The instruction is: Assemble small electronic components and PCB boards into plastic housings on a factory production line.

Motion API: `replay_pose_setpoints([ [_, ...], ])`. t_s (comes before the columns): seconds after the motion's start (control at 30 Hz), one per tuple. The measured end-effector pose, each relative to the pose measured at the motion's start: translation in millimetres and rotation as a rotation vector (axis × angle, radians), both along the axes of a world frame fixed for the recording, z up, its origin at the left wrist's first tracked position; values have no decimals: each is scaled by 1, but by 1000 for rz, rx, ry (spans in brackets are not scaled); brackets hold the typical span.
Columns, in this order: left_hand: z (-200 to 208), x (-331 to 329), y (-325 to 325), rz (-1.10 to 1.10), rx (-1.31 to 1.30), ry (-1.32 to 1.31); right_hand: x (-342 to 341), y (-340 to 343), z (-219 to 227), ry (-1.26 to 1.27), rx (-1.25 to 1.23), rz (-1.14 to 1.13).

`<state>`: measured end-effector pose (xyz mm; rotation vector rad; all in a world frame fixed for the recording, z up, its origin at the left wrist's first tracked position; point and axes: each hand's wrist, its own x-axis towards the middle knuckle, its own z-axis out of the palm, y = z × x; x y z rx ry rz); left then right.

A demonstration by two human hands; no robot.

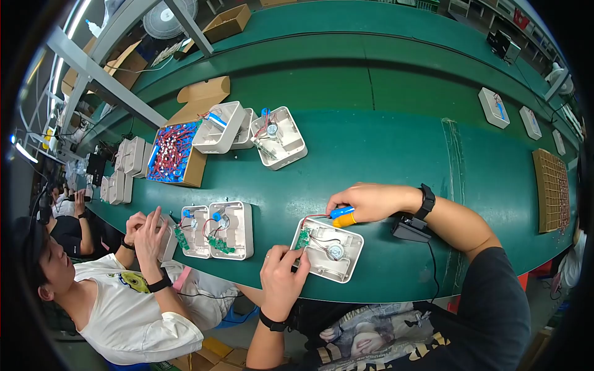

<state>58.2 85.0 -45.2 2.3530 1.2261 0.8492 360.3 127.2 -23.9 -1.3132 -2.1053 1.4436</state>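
In front of me lies an open white plastic housing (346, 255) with a round metal speaker-like part (335, 251), thin wires and a green circuit board (303, 238). My left hand (281, 275) is closed at its near left corner, thumb and fingers on the wall beside the board. Over the far edge, my right hand (371, 201) curls round a blue cylindrical battery (342, 212); a red wire runs from there to the board. A yellow-orange rounded piece (344, 221) juts out beneath the same hand. Its hidden end cannot be made out.
Two joined housings (230, 232) with boards lie to the left, beside a co-worker's hands (147, 238). Farther back stand a cardboard box of blue batteries (179, 154) and more white housings (278, 137). A black device (410, 229) with a cable sits under my right forearm. A brown tray (549, 191) lies far right.
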Motion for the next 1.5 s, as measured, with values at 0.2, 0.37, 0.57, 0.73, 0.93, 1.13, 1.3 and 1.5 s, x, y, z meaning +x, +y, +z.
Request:
replay_pose_setpoints([
  [0.2, 0, 1, -1, 3, 3, 2, 5, -1, 11, -105, 178, 1],
  [0.37, -2, -1, 0, 11, 0, 5, -13, -9, 29, 80, 163, -50],
  [0.57, -6, -2, 0, 11, 3, 18, -34, -22, 18, 127, 234, -124],
  [0.73, -7, -2, 0, 11, 2, 19, -41, -26, 1, 100, 545, -112],
  [0.93, -6, -2, -1, 18, 10, 26, -41, -29, -4, 78, 505, -81],
  [1.13, -4, 0, 1, 4, 9, 6, -48, -36, -7, -104, 848, -78],
  [1.3, -3, 2, 3, -11, -5, -11, -49, -41, -11, -322, 836, -28],
  [1.5, -3, -6, -1, 34, 32, -7, -48, -41, -3, -308, 826, -1],
])
